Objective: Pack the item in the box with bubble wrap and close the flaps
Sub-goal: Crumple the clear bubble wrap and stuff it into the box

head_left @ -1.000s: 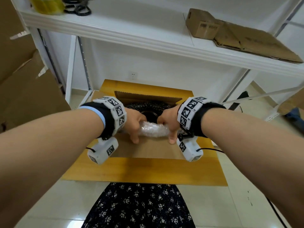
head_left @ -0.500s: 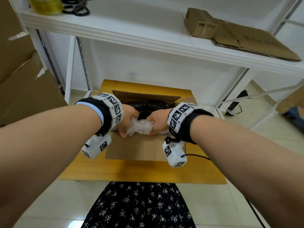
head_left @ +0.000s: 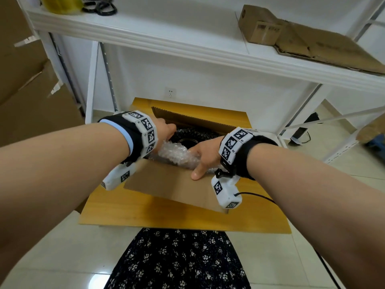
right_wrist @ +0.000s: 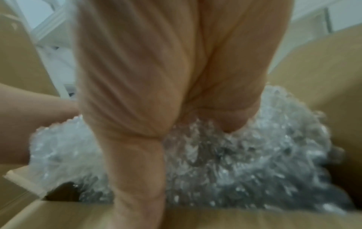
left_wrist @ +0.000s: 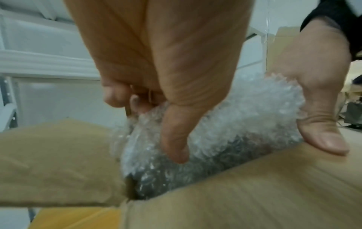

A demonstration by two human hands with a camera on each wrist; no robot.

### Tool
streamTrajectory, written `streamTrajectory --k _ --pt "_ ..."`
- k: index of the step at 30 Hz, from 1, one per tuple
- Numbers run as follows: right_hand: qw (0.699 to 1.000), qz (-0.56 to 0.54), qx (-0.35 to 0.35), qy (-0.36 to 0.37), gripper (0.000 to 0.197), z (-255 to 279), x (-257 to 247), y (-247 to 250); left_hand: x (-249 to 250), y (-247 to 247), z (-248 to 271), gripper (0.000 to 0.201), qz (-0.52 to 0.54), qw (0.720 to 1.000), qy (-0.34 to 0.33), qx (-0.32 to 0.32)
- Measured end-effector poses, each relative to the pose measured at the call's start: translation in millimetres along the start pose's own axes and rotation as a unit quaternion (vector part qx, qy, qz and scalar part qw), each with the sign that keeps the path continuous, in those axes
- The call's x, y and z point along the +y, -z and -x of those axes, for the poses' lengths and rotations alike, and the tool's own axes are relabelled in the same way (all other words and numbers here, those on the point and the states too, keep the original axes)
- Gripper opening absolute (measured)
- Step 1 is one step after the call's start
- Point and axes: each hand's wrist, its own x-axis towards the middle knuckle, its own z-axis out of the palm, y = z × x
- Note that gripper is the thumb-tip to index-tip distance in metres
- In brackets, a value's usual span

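Note:
An open cardboard box (head_left: 187, 119) stands on a wooden table (head_left: 145, 213), its near flap (head_left: 173, 184) folded out toward me. A black item (head_left: 193, 133) lies inside it. A wad of clear bubble wrap (head_left: 177, 153) sits in the near part of the box, on top of the item. My left hand (head_left: 164, 130) grips the wad's left end; in the left wrist view its thumb presses into the bubble wrap (left_wrist: 235, 124). My right hand (head_left: 201, 159) holds the right end with its thumb out over the flap; its fingers dig into the bubble wrap (right_wrist: 235, 162).
A white shelf (head_left: 187, 49) runs above the table, carrying a small brown box (head_left: 260, 26), flattened cardboard (head_left: 325, 51) and a yellow tape roll (head_left: 60, 3). Large cardboard sheets (head_left: 31, 90) lean at the left. Tiled floor surrounds the table.
Both hands have carried the bubble wrap wad forward from over the near flap and down into the box. The left hand has moved further in; the right thumb now lies on the flap.

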Motion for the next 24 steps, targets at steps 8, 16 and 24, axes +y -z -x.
streamTrajectory --k 8,16,24 --pt "0.989 0.145 0.004 -0.024 0.082 5 -14 10 -9 -6 -3 0.038 0.112 0.992 0.021 0.057" --pt "0.993 0.110 0.051 -0.010 0.092 19 -41 44 -15 -16 2 0.084 0.324 0.943 0.062 0.041" --pt "0.986 0.017 0.164 0.026 0.043 -12 -53 19 -13 -23 8 0.072 0.230 0.972 0.037 -0.020"
